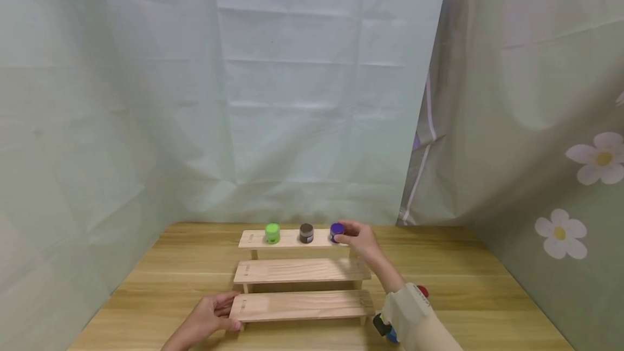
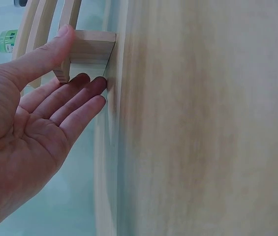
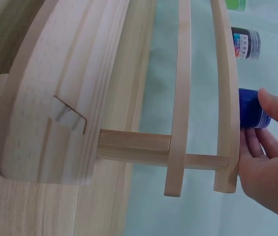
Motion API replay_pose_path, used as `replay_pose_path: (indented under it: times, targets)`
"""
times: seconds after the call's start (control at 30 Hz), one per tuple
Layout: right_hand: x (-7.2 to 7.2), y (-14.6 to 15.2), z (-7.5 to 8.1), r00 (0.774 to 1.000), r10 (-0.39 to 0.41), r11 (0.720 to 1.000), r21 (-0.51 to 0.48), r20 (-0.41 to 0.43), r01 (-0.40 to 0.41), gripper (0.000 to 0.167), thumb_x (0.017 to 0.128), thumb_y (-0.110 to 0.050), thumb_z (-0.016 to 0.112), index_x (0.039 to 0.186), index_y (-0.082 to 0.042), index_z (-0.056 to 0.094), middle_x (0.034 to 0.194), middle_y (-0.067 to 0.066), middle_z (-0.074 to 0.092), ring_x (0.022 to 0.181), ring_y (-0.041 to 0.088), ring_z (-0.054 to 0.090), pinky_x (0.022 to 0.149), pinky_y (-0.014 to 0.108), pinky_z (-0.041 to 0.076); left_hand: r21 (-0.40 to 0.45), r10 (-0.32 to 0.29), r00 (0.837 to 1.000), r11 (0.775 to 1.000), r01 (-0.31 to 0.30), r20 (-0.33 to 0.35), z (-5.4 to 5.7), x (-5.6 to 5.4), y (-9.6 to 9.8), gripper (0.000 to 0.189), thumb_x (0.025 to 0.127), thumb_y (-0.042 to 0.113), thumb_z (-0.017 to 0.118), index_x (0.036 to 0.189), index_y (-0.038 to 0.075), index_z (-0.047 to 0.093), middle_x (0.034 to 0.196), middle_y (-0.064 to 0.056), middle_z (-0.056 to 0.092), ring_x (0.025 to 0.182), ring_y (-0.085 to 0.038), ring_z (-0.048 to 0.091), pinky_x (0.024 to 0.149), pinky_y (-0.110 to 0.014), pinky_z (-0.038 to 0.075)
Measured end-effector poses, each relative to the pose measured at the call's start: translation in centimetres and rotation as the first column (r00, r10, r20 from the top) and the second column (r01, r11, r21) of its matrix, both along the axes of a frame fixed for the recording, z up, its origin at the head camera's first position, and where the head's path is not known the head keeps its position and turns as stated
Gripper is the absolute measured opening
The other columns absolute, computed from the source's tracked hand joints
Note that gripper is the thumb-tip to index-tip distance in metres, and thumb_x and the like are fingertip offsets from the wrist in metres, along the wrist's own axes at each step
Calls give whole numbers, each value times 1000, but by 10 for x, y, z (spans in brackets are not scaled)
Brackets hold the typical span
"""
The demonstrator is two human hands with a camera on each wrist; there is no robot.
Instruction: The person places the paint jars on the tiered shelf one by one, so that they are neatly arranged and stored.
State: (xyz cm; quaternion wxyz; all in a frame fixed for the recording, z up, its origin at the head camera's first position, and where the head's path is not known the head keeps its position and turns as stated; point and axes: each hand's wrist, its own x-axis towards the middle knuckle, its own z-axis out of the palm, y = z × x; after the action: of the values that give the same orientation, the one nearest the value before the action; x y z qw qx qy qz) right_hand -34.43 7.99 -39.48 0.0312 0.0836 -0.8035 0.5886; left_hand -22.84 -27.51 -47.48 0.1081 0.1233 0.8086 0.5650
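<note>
A three-tier wooden display rack (image 1: 302, 306) stands on the table. On its top tier, from left to right, are a green-lidded jar (image 1: 272, 234), a dark jar (image 1: 306, 234) and a blue jar (image 1: 336, 232). My right hand (image 1: 361, 240) pinches the blue jar between thumb and fingers at the tier's right end; in the right wrist view this jar (image 3: 249, 109) touches the plank. At the left end of the lowest tier, my left hand (image 1: 209, 316) grips the plank's end, the thumb in front and the fingers behind and below, as the left wrist view shows.
The rack stands on a wood-grain table (image 1: 146, 286). Beside the right sleeve, a red object (image 1: 423, 290) and a blue object (image 1: 392, 335) are partly hidden. Pale cloth (image 1: 302, 96) hangs behind the table, and a flowered cloth (image 1: 536, 177) hangs on the right.
</note>
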Motion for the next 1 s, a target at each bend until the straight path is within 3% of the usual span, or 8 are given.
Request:
replay_pose_path:
  times: [0.3, 0.5, 1.0]
  targets:
    - [6, 14, 2, 999, 28, 998, -62, -23, -30, 44, 88, 1, 68, 129, 10, 56, 122, 28, 64, 112, 36, 64, 91, 32, 58, -13, 4, 1000, 1000, -5, -9, -1, -1, 1, 81, 81, 14, 79, 134, -27, 34, 135, -44, 45, 118, -49, 58, 89, -30, 59]
    - [6, 37, -4, 1000, -7, 996, -94, -8, 6, 40, 90, -2, 67, 128, 9, 58, 125, 27, 64, 113, 32, 65, 93, 30, 57, -5, 6, 1000, 1000, -6, 6, 0, 0, 0, 83, 81, 16, 79, 135, -27, 33, 136, -44, 43, 119, -51, 57, 89, -31, 59]
    - [21, 92, -12, 994, -110, 994, -24, 22, 111, 42, 91, -9, 68, 129, 6, 58, 128, 22, 64, 117, 30, 64, 103, 38, 52, -46, 22, 1000, 999, -22, 6, 0, 0, 0, 87, 81, 24, 80, 136, -25, 33, 137, -42, 44, 118, -48, 59, 87, -30, 59]
